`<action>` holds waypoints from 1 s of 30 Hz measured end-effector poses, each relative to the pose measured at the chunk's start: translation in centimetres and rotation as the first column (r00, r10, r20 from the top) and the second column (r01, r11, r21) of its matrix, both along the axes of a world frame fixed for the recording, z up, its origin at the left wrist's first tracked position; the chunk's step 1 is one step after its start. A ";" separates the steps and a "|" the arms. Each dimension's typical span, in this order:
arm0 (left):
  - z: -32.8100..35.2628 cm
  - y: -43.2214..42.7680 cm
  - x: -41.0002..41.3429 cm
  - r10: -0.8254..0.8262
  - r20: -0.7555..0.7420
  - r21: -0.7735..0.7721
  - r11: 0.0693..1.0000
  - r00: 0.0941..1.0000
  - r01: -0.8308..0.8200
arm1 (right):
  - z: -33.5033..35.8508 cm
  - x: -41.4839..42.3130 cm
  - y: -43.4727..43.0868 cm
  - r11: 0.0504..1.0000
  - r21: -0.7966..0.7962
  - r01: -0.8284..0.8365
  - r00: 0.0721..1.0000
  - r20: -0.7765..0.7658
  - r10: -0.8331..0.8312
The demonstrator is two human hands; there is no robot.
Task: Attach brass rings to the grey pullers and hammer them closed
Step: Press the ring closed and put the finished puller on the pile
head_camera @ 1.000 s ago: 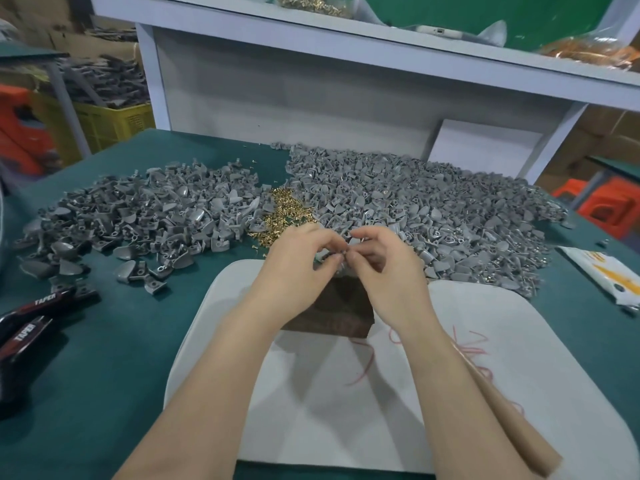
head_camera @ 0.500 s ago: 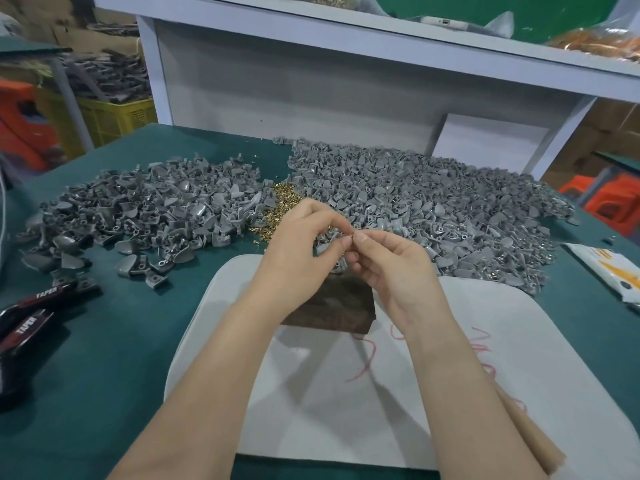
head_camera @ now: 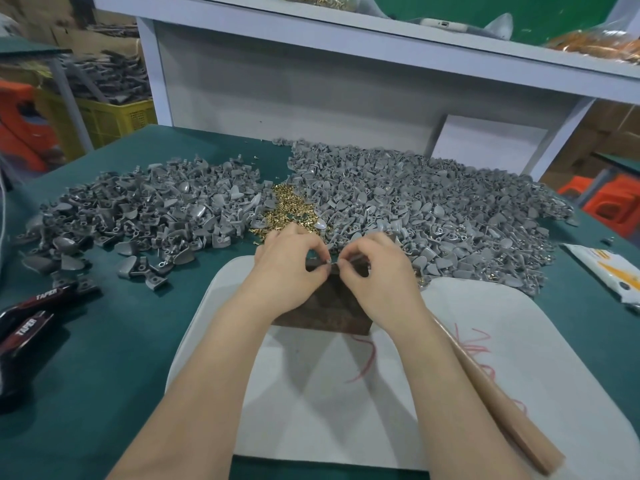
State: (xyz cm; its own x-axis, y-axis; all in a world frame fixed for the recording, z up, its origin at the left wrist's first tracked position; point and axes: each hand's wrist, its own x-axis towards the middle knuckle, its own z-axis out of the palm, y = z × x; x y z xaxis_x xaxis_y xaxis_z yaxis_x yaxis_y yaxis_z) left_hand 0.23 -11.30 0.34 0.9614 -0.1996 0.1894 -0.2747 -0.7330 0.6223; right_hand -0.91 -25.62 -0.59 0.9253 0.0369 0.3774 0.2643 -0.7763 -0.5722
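Observation:
My left hand (head_camera: 289, 259) and my right hand (head_camera: 375, 268) meet fingertip to fingertip over a dark block (head_camera: 325, 310). Between them they pinch one small grey puller (head_camera: 334, 266); a brass ring on it cannot be made out. Two large heaps of grey pullers lie behind, one at the left (head_camera: 145, 216) and one at the right (head_camera: 433, 209). A small pile of brass rings (head_camera: 287, 209) sits between the heaps, just beyond my left hand. A wooden hammer handle (head_camera: 502, 407) lies on the white board under my right forearm.
The white board (head_camera: 519, 358) covers the green table (head_camera: 86, 341) in front of me. Black tool handles marked TAPER (head_camera: 31, 320) lie at the left edge. A printed packet (head_camera: 609, 271) lies at the right. A white shelf unit (head_camera: 311, 81) stands behind the heaps.
Both hands have lowered slightly toward the dark block while keeping their pinch on the small part. The heaps and the hammer handle have stayed in place.

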 end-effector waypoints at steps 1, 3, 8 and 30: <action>0.0 0.0 0.0 -0.006 0.004 -0.001 1.000 1.000 0.006 | 0.0 0.0 0.1 1.000 -0.011 0.003 1.000 -0.008 -0.003; -0.1 0.0 0.1 -0.016 0.010 -0.002 1.000 1.000 0.016 | 0.0 0.1 0.2 1.000 -0.023 0.008 1.000 -0.020 -0.009; -0.1 0.2 0.1 -0.042 0.015 -0.005 0.999 0.999 0.042 | 0.0 0.1 0.4 1.000 0.001 -0.005 1.000 -0.011 0.005; -0.3 0.2 0.4 -0.076 0.036 0.008 0.997 0.996 0.076 | 2.4 0.1 1.8 0.895 -0.444 0.039 0.998 -0.018 -0.052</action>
